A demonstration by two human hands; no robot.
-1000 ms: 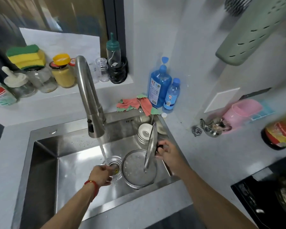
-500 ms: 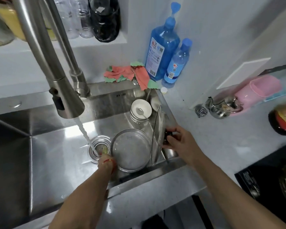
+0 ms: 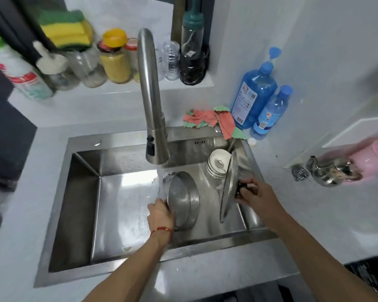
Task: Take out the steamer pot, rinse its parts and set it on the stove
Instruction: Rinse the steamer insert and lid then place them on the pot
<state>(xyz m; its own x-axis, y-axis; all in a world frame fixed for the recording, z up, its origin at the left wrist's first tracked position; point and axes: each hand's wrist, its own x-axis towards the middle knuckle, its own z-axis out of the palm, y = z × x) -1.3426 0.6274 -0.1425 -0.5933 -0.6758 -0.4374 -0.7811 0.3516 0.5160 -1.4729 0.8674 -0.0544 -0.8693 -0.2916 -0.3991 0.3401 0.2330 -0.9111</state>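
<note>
The sink (image 3: 79,192) catches runoff; the steamer tray (image 3: 183,199) is tipped on edge under the faucet (image 3: 153,118) so water sheets off, left hand (image 3: 160,214) grip clasping its near rim; right hand (image 3: 255,192) pinches the upright lid (image 3: 228,186) by its knob, draining

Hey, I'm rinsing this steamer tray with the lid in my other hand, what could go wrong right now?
The wet steamer tray, tipped on edge in your left hand, might slip. The lid, held upright by your right hand, sits close to the stacked bowls and could knock them.
</note>
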